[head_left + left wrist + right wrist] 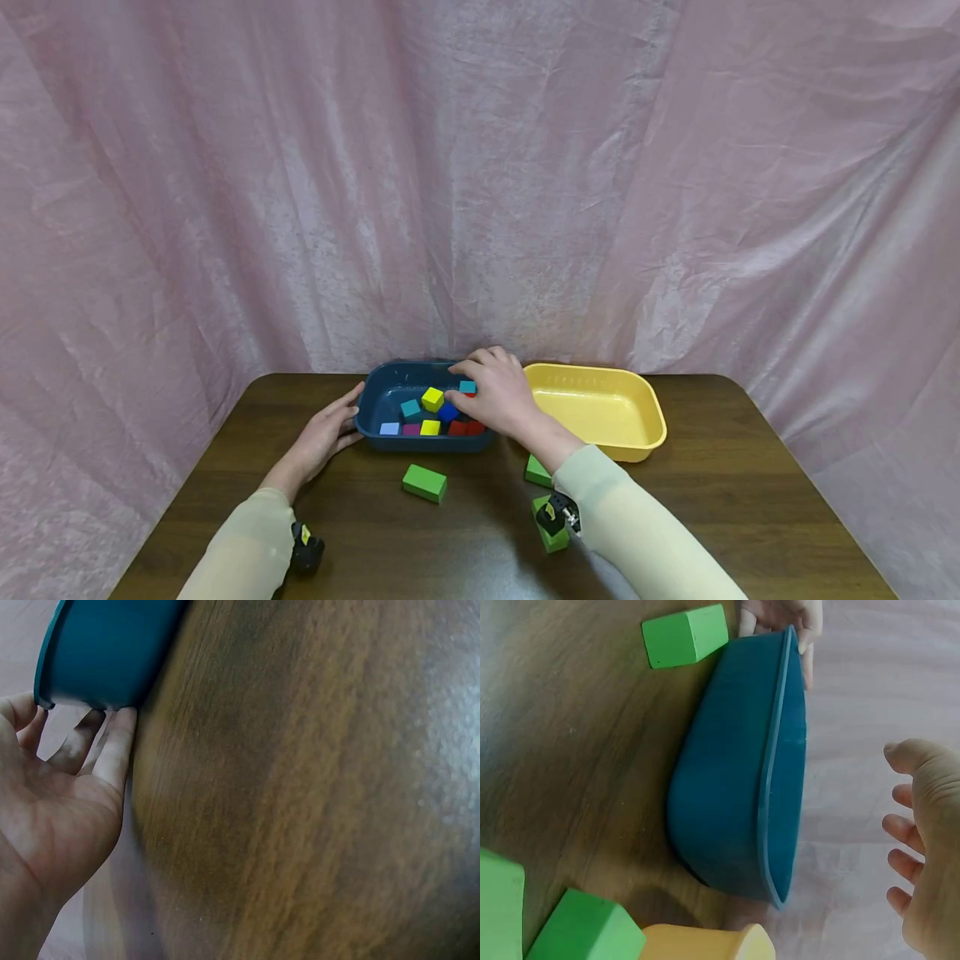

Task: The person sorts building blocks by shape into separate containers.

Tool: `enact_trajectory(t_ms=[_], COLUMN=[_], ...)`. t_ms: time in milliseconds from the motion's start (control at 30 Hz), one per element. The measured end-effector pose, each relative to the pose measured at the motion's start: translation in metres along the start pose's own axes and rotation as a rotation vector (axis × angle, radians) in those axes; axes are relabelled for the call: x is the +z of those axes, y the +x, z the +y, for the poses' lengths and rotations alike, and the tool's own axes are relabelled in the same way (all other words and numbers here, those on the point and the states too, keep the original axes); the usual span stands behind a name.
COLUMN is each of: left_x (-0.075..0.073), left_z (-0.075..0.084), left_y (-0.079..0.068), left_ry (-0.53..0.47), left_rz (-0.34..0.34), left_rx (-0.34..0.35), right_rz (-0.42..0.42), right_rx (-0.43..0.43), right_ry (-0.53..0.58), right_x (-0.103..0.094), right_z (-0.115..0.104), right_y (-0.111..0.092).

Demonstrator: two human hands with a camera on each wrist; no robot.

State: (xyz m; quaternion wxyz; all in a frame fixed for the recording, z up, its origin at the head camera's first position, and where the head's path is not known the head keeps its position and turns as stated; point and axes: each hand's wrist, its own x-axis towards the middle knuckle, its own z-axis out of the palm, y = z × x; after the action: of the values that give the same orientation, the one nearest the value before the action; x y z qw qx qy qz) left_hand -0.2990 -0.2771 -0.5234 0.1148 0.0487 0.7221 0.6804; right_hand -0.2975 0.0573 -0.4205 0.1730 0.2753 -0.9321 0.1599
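A dark blue plastic bin [427,445] stands at the back of the table, with several small coloured cubes inside, among them a yellow cube [432,399], a teal cube [410,409] and a dark blue cube [447,412]. My left hand [322,437] rests its fingertips against the bin's left end; in the left wrist view these fingers [116,750] reach out to the wall and rim. Over the bin's right end hovers my right hand [498,396], fingers loosely bent and nothing held. It covers part of the bin and some cubes there.
Right of the blue bin stands a yellow bin [592,408] holding nothing. On the table in front lie a green block [424,483], another green block [537,471] and a third green block [555,538] partly under my right wrist. A pink curtain [480,183] hangs behind.
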Motion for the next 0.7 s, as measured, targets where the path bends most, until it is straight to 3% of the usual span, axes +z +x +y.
enact_trajectory(t_ms=[700], left_x=[0.001], left_z=[0.000], left_y=[-0.001], left_ry=[0.007], left_rz=[-0.005], left_rx=[-0.008], right_rz=[0.076], right_rx=[-0.106], right_ry=[0.039], right_x=[-0.024], right_z=[0.007], right_y=[-0.029])
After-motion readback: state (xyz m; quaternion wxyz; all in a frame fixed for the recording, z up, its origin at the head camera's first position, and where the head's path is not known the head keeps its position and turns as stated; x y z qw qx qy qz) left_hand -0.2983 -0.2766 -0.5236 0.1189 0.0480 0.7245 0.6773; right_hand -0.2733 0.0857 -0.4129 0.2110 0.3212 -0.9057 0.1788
